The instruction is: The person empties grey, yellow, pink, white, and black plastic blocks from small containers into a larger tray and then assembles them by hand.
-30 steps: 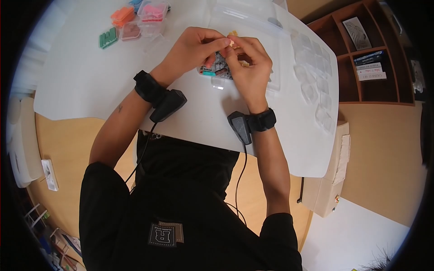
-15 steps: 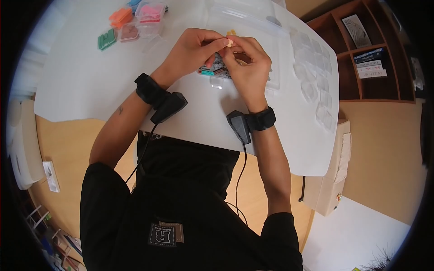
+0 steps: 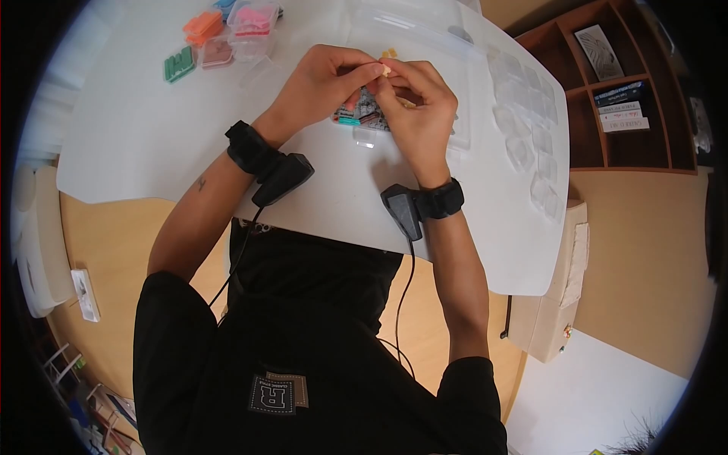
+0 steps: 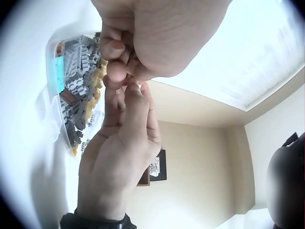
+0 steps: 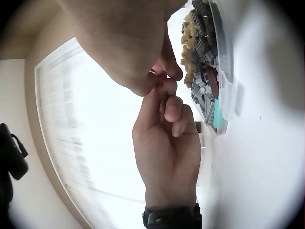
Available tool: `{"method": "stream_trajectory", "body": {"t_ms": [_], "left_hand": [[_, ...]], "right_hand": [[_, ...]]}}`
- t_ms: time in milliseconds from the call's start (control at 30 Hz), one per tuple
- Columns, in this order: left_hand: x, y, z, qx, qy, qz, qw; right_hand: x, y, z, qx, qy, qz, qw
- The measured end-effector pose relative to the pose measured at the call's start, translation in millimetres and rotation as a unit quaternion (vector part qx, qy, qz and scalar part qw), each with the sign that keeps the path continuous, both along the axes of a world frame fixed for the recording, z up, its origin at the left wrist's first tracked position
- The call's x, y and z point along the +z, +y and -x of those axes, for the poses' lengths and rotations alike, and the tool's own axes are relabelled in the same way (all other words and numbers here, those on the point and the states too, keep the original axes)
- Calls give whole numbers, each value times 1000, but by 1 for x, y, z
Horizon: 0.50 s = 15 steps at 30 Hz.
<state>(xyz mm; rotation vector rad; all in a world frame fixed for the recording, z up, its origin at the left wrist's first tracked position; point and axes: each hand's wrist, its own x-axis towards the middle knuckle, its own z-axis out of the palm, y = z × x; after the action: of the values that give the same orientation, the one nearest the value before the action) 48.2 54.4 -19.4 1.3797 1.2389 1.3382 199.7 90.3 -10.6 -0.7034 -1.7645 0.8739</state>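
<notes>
On the white table [image 3: 189, 144], a clear container [image 5: 225, 52] is partly hidden from the head view by the left hand [image 3: 322, 91] and the right hand [image 3: 421, 106], whose place is barely changed from half a second ago. Grey bricks [image 4: 77, 62] are held in the container, while a small pale-yellow piece [image 3: 386, 70] is pinched between the meeting fingertips of both hands, little shifted, so its handling is judged to be still under way

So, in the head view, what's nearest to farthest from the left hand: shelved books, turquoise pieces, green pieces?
1. Turquoise pieces: close by the left hand, in the clear tray.
2. Green pieces: left, on the table.
3. Shelved books: far right, off the table.
</notes>
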Motion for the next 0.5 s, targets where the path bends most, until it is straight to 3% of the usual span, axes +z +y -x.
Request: {"method": "stream_trajectory", "body": {"t_ms": [500], "left_hand": [[2,-1,-2,12,41,18,999]], "right_hand": [[-1,2,2,-38,-17,-19,999]]}}
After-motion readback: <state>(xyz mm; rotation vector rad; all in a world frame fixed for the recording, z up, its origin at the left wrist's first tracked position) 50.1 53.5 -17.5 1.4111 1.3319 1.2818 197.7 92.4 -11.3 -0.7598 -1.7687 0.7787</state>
